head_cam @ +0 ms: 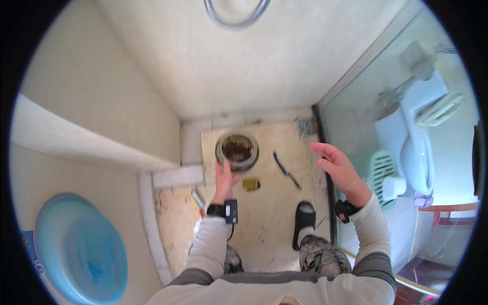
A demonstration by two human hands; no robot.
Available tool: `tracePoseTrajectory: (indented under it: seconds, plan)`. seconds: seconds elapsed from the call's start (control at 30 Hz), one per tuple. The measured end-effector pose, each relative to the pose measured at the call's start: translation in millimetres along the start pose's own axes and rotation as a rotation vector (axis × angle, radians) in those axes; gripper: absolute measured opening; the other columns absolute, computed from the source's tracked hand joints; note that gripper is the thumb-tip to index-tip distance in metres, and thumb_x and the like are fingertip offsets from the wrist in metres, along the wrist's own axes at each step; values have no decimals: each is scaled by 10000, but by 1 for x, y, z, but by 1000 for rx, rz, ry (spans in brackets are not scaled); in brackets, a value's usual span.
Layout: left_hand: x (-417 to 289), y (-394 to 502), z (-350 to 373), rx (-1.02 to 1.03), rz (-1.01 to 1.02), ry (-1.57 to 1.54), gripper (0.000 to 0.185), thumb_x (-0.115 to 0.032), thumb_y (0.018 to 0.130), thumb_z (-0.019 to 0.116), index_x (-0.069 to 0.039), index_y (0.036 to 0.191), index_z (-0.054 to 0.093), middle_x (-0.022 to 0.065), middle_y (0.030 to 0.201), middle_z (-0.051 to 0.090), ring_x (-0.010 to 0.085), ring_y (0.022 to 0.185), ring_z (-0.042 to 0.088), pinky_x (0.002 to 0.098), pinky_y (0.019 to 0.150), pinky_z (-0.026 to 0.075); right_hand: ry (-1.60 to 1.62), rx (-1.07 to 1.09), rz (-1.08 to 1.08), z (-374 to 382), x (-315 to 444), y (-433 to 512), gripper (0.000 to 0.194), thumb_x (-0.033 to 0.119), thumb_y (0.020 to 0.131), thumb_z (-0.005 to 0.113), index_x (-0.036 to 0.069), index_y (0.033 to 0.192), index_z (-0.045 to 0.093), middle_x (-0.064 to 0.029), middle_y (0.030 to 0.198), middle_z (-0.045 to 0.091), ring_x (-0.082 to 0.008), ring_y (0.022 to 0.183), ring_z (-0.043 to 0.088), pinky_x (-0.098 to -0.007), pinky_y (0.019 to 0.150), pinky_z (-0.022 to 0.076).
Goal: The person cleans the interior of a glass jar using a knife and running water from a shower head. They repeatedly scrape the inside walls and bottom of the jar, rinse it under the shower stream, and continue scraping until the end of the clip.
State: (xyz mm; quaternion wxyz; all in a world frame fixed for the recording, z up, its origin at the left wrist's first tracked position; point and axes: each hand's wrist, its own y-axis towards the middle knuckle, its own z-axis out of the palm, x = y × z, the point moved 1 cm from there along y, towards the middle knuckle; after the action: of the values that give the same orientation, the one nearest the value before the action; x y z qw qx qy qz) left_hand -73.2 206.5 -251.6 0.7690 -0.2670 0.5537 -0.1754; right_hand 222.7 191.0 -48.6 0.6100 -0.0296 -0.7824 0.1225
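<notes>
A round jar or bowl (237, 151) with a thick pale rim and dark, murky contents stands on the stained floor. My left hand (225, 181) grips its near side, fingers at the rim and outer wall. Just below the jar lies a yellow-green sponge (251, 184). To its right rests a slender, dark, slightly curved tool (281, 164) with a handle; its exact kind is unclear. My right hand (339, 167) is raised beside the glass partition, holding nothing, with thumb and fingers apart.
A black-edged glass partition (343, 114) bounds the right; a washbasin (417, 164) and a green perforated basket (383, 167) show beyond it. A floor drain (305, 127) sits in the far corner. A blue plastic basin (82, 248) is at left. A white-and-yellow item (197, 199) lies near my left wrist.
</notes>
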Motion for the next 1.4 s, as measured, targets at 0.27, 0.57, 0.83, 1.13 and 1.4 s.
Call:
tracePoseTrajectory:
  seconds: [0.27,0.57,0.83,1.13,1.4]
  plan:
    - [27,17,14,151,-89,-176,764,-273,874,498,-247,1407,-49,90,1334,300,301,1050,475,393,792,442,683,13,-336,-44,255,31,397,222,931,399,-63,1207,402,-192,1102,539,-282,1046,530,-388,934,418]
    - [31,26,17,18,318,364,540,-152,835,546,-61,1314,312,125,1141,491,175,772,584,288,599,481,738,-268,-665,-52,416,105,424,161,925,399,-84,1229,234,-246,1218,328,-380,1078,445,-452,951,411]
    - [6,-2,-1,125,5,-199,309,-188,846,546,-74,1118,454,55,984,517,204,736,601,291,588,502,411,-470,-806,-78,416,115,164,-33,875,416,-121,1011,432,-201,988,509,-315,869,584,-342,766,547]
    - [-3,-6,-21,53,17,-254,296,-197,845,545,-68,1097,462,71,942,527,211,726,602,298,579,509,78,-772,-505,-127,362,110,122,-20,818,491,-66,918,544,-137,800,577,-213,635,595,-288,519,525]
    - [-18,-19,-28,-55,8,-187,275,-166,859,508,-66,1109,447,71,973,520,193,770,589,283,606,481,-1144,-1099,-1094,-52,352,71,215,132,756,583,13,936,590,-198,962,587,-337,893,555,-372,775,436]
